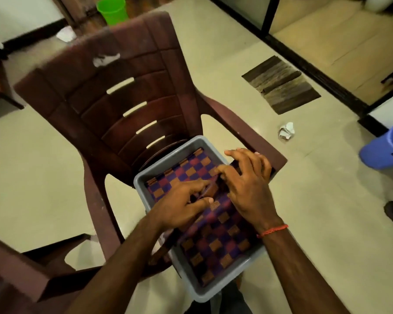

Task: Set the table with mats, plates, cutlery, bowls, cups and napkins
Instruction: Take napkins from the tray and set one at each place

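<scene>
A grey plastic tub (143, 177) sits on the seat of a brown plastic chair (114, 91). Checkered table mats (216, 243) in purple, red and orange lie stacked inside it. My left hand (182, 207) pinches the lifted edge of the top mat near the tub's middle. My right hand (247, 180) grips the same raised edge just to the right, its fingers curled over the fold. A red thread band circles my right wrist. What lies under the mats is hidden.
A green cup (112, 9) stands on a wooden table beyond the chair back. A striped doormat (281, 85) and crumpled paper (286, 131) lie on the pale floor at right. A blue bin (388, 148) stands at the right edge. Another brown chair (21, 268) is at lower left.
</scene>
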`<state>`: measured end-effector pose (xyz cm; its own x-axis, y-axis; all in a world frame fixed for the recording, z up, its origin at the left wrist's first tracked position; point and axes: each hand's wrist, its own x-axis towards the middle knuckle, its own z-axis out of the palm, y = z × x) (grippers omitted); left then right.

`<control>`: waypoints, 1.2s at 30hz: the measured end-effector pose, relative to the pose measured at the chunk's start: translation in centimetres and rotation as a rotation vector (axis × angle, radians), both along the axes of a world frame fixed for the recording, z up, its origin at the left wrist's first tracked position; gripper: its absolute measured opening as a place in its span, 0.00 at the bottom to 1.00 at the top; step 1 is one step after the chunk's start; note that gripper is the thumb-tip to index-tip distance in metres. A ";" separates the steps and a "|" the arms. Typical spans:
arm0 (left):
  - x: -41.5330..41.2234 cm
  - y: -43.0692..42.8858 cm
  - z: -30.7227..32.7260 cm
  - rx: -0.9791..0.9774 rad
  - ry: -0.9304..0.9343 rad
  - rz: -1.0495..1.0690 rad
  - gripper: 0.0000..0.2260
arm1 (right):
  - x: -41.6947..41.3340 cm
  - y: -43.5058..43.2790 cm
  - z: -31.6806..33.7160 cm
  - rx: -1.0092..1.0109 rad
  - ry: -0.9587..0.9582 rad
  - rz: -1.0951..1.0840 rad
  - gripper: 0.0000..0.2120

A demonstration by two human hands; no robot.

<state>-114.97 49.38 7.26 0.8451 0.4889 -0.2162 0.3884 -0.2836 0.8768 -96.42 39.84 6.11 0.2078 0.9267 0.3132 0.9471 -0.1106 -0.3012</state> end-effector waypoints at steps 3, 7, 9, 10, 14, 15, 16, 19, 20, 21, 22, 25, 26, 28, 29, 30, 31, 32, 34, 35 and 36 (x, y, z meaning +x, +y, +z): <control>1.4 0.1 4.5 -0.068 0.033 -0.042 0.06 | 1.3 -0.6 4.5 -0.002 -0.029 -0.110 0.17; 3.0 -1.0 9.2 -0.238 -0.009 -0.047 0.08 | 2.1 -3.5 7.5 -0.040 0.161 -0.318 0.22; 3.6 -1.5 11.1 -0.321 -0.059 -0.032 0.10 | 2.5 -5.5 7.9 -0.058 0.279 -0.407 0.24; 4.1 -1.9 12.4 -0.374 -0.086 -0.026 0.10 | 2.6 -6.8 8.0 -0.077 0.331 -0.443 0.24; 6.0 -3.2 16.5 -0.571 -0.195 0.048 0.12 | 2.7 -11.6 7.5 -0.152 0.492 -0.491 0.24; 6.5 -3.8 17.6 -0.611 -0.219 0.054 0.13 | 2.5 -12.7 7.5 -0.138 0.581 -0.535 0.24; 7.0 -4.2 18.3 -0.658 -0.238 0.068 0.12 | 2.0 -13.4 8.2 -0.103 0.723 -0.603 0.27; 8.4 -5.5 20.8 -0.795 -0.277 0.070 0.10 | 0.3 -14.3 10.7 -0.049 1.496 -0.783 0.30; 8.9 -6.0 21.6 -0.837 -0.286 0.035 0.10 | -0.1 -14.9 11.3 -0.011 1.765 -0.724 0.27; 9.3 -6.6 22.4 -0.895 -0.295 -0.009 0.10 | -0.5 -15.7 11.6 0.051 1.953 -0.671 0.27; 9.9 -7.2 23.1 -0.943 -0.306 -0.069 0.14 | -0.7 -16.6 11.8 0.170 2.085 -0.671 0.28; 11.3 -8.8 24.8 -1.046 -0.301 -0.131 0.26 | -1.1 -18.3 14.3 0.416 2.298 -0.567 0.24; 11.7 -9.0 24.9 -1.070 -0.293 -0.113 0.28 | -1.0 -18.7 15.0 0.493 2.289 -0.541 0.23; 12.8 -9.8 25.7 -1.111 -0.263 -0.073 0.28 | -0.4 -20.2 16.6 0.601 2.155 -0.553 0.22; 13.2 -9.9 26.1 -1.112 -0.254 -0.053 0.24 | 0.0 -20.8 17.1 0.648 2.063 -0.601 0.21; 13.8 -10.3 26.2 -1.079 -0.240 -0.050 0.17 | 0.4 -21.8 17.7 0.697 1.973 -0.643 0.20; 14.2 -10.7 26.5 -1.052 -0.216 -0.033 0.11 | 0.8 -22.8 18.1 0.737 1.910 -0.677 0.19; 14.9 -11.1 26.3 -1.016 -0.200 -0.030 0.11 | 1.1 -23.9 18.7 0.770 1.860 -0.700 0.19; 16.0 -11.6 25.5 -0.972 -0.168 -0.038 0.13 | 1.8 -26.0 19.6 0.789 1.789 -0.742 0.18; 16.6 -12.2 25.4 -0.952 -0.140 -0.062 0.13 | 2.2 -27.1 20.0 0.796 1.765 -0.762 0.17; 17.2 -12.4 24.9 -0.920 -0.116 -0.092 0.13 | 2.5 -28.1 20.3 0.795 1.752 -0.785 0.17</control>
